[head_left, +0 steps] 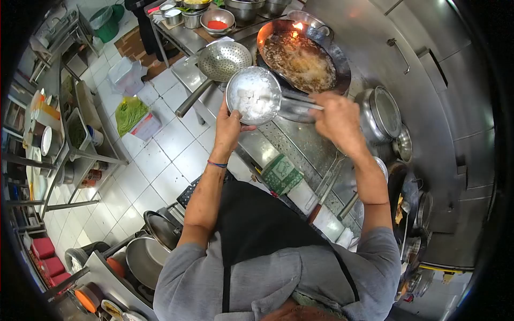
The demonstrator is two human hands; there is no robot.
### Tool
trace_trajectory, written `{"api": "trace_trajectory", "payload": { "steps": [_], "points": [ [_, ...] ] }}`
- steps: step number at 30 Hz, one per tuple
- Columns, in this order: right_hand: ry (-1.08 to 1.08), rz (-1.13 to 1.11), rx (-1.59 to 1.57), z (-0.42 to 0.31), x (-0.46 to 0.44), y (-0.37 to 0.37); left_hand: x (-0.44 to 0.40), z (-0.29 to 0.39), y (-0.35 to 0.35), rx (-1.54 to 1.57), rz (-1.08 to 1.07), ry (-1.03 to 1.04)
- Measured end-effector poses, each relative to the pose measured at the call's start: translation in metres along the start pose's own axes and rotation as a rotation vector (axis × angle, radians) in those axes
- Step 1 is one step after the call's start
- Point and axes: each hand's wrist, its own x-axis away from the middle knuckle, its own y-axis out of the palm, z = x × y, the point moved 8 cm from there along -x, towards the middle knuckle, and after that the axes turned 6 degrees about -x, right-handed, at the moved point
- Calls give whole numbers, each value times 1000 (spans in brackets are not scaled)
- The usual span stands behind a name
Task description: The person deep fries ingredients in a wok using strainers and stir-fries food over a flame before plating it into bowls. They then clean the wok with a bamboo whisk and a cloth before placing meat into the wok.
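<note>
My left hand (pixel 228 128) grips a round metal bowl (pixel 275 80) by its near edge, thumb over the rim. Several white, powder-coated chunks (pixel 250 102) lie inside among loose white powder. My right hand (pixel 336 116), slightly blurred, is closed round a metal utensil handle (pixel 301 100) that reaches to the bowl's right side; its kind cannot be made out. Just beyond the bowl, a long-handled perforated strainer (pixel 225 61) rests at the counter's edge. Ahead of my hands, a large wok (pixel 342 75) holds bubbling brown oil (pixel 297 59).
Flame (pixel 297 27) shows at the wok's far edge. Lidded metal pots (pixel 384 115) stand to the right. A green cloth (pixel 282 174) and long-handled tools (pixel 327 182) lie on the near counter. Green vegetables (pixel 131 113) sit in a floor bin; a person's legs (pixel 150 32) show behind.
</note>
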Motion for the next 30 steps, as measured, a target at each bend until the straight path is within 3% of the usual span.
{"api": "trace_trajectory", "payload": {
  "steps": [3,8,11,14,16,19,25,30],
  "points": [
    [110,177,74,44,-28,-12,-2,-7,0,18,-14,-21],
    [294,98,274,129,-83,41,-4,-19,1,29,-45,-87],
    [88,304,117,106,-62,22,-3,-19,-5,39,-70,-115],
    [-40,51,19,32,-28,-3,-7,-19,-16,-32,-81,-135],
    [-381,-37,99,-21,1,16,-4,-8,-3,-73,-110,-75],
    [-455,-46,197,-42,9,45,-4,0,11,-118,-168,-43],
    [-248,148,30,-11,-6,-3,-4,-9,0,-59,-101,-43],
    [101,124,302,95,-80,31,-4,-16,-7,-13,-49,-84]
  ]
}}
